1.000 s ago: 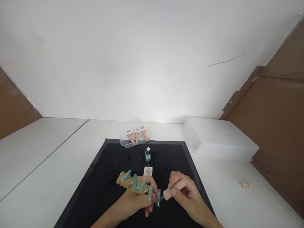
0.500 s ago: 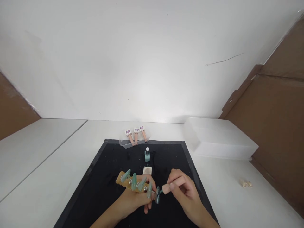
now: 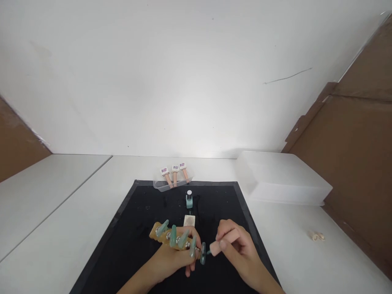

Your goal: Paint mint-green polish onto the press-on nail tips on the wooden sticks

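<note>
My left hand (image 3: pixel 179 255) is closed around a yellowish nail display stand (image 3: pixel 157 231), held tilted over the black mat. Several long green false nails (image 3: pixel 173 237) stand on its metal studs. My right hand (image 3: pixel 237 251) pinches the pinkish cap of a nail polish brush (image 3: pixel 216 248). The brush's green tip touches, or nearly touches, the false nail at the stand's right end (image 3: pixel 203 253). Behind the hands, a small teal polish bottle (image 3: pixel 189 201) with a dark neck and white top stands upright. A pale square item (image 3: pixel 189 220) is partly covered by my left hand.
A clear plastic tray (image 3: pixel 163 187) at the mat's far edge holds three pink-capped polish bottles (image 3: pixel 174 173). A white box (image 3: pixel 283 177) stands at the right back, with small beige rings (image 3: pixel 315 236) in front of it. Brown cardboard (image 3: pixel 352 155) borders the right side.
The brush has shifted slightly down against the rightmost nail, and that nail shows turned a little. My left hand and the stand have hardly moved; the camera view drifts slightly.
</note>
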The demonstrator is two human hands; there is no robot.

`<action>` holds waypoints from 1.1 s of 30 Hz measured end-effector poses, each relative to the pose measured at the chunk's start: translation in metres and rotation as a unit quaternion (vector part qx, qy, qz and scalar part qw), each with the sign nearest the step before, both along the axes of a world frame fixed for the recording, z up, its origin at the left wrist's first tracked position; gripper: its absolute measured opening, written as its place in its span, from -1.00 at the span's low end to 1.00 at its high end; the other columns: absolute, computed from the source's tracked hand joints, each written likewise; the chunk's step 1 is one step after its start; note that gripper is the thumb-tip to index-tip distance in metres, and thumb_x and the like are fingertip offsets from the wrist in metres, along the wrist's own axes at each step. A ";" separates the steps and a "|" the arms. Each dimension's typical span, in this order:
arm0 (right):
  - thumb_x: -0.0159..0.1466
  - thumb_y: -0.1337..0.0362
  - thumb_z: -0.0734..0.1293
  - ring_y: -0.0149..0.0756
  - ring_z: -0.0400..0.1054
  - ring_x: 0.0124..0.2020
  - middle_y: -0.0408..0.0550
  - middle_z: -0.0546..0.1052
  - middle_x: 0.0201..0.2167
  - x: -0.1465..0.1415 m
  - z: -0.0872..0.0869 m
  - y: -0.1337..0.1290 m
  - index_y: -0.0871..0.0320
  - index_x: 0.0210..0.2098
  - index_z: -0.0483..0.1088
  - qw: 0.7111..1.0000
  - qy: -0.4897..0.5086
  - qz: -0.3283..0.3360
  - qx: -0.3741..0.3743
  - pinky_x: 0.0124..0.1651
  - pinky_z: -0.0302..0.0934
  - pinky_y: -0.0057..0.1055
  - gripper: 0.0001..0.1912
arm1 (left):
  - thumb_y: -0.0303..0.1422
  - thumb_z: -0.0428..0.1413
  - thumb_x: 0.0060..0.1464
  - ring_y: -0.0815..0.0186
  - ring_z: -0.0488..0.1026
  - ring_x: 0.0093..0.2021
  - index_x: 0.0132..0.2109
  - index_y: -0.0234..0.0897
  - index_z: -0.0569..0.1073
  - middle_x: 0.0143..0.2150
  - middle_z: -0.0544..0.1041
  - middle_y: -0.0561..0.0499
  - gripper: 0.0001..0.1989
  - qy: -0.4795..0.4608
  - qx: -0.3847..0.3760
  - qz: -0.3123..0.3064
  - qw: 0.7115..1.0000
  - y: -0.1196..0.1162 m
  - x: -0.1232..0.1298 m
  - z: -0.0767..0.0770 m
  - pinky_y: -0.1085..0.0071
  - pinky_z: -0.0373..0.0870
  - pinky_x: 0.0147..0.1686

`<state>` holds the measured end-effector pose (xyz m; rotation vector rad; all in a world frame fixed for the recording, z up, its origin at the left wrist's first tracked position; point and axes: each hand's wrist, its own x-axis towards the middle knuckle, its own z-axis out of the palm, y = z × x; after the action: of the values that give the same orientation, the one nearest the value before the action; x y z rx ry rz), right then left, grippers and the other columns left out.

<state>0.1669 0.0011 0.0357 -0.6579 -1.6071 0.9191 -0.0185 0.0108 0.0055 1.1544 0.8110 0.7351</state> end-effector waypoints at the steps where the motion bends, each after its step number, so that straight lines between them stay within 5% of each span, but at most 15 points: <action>1: 0.29 0.30 0.27 -0.40 0.29 -0.49 -0.16 0.42 -0.48 0.000 -0.001 0.000 0.11 -0.51 0.35 1.000 -0.008 0.013 0.000 -0.42 0.16 -0.47 -0.77 | -0.36 0.21 -0.14 0.46 0.33 -0.67 -0.43 -0.34 0.40 -0.65 0.38 0.13 -0.84 0.005 -0.001 -0.003 1.000 0.000 0.000 0.000 0.58 0.32 -0.70; 7: 0.31 0.28 0.24 -0.36 0.31 -0.45 -0.12 0.42 -0.47 0.002 -0.004 0.002 0.11 -0.51 0.36 0.998 -0.010 -0.052 -0.021 -0.40 0.19 -0.44 -0.75 | -0.34 0.22 -0.14 0.45 0.35 -0.65 -0.43 -0.35 0.41 -0.63 0.40 0.11 -0.83 -0.002 -0.004 -0.013 1.000 0.000 -0.001 -0.002 0.56 0.34 -0.69; 13: 0.28 0.30 0.27 -0.39 0.30 -0.53 -0.14 0.44 -0.52 0.001 -0.001 0.000 0.12 -0.55 0.35 0.999 -0.041 0.002 0.005 -0.45 0.18 -0.45 -0.74 | -0.39 0.21 -0.14 0.47 0.35 -0.66 -0.43 -0.35 0.41 -0.64 0.39 0.13 -0.87 0.003 -0.002 -0.011 1.000 0.000 0.000 -0.001 0.60 0.34 -0.70; 18: 0.30 0.31 0.24 -0.35 0.31 -0.47 -0.13 0.42 -0.49 0.003 -0.006 0.002 0.11 -0.50 0.35 0.998 -0.014 -0.064 -0.021 -0.43 0.19 -0.44 -0.77 | -0.39 0.22 -0.14 0.47 0.37 -0.64 -0.41 -0.34 0.42 -0.59 0.42 0.12 -0.86 -0.006 -0.002 -0.022 1.000 0.000 -0.001 -0.003 0.60 0.37 -0.68; 24: 0.27 0.31 0.28 -0.38 0.30 -0.52 -0.14 0.43 -0.51 0.004 0.000 0.001 0.12 -0.54 0.34 0.999 -0.037 0.004 0.004 -0.43 0.18 -0.43 -0.75 | -0.37 0.23 -0.17 0.46 0.38 -0.63 -0.43 -0.36 0.41 -0.60 0.40 0.11 -0.83 0.020 -0.006 -0.021 1.000 -0.001 0.001 0.007 0.59 0.37 -0.68; 30: 0.30 0.33 0.23 -0.36 0.30 -0.48 -0.13 0.41 -0.49 0.005 -0.001 0.002 0.11 -0.52 0.35 0.998 -0.038 -0.043 -0.009 -0.43 0.17 -0.43 -0.75 | -0.32 0.26 -0.20 0.48 0.36 -0.64 -0.44 -0.35 0.41 -0.60 0.40 0.11 -0.79 0.012 -0.016 -0.035 0.999 -0.002 0.002 0.011 0.60 0.36 -0.68; 33: 0.29 0.30 0.25 -0.36 0.30 -0.51 -0.13 0.42 -0.50 0.005 0.000 0.002 0.11 -0.51 0.35 0.999 -0.032 -0.016 0.020 -0.43 0.17 -0.42 -0.76 | -0.33 0.27 -0.21 0.48 0.35 -0.64 -0.44 -0.35 0.41 -0.61 0.39 0.13 -0.78 0.012 -0.023 -0.039 0.999 -0.003 0.002 0.012 0.61 0.36 -0.68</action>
<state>0.1722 0.0029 0.0358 -0.6898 -1.6634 0.8491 -0.0161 0.0079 0.0176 1.1503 0.7947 0.6354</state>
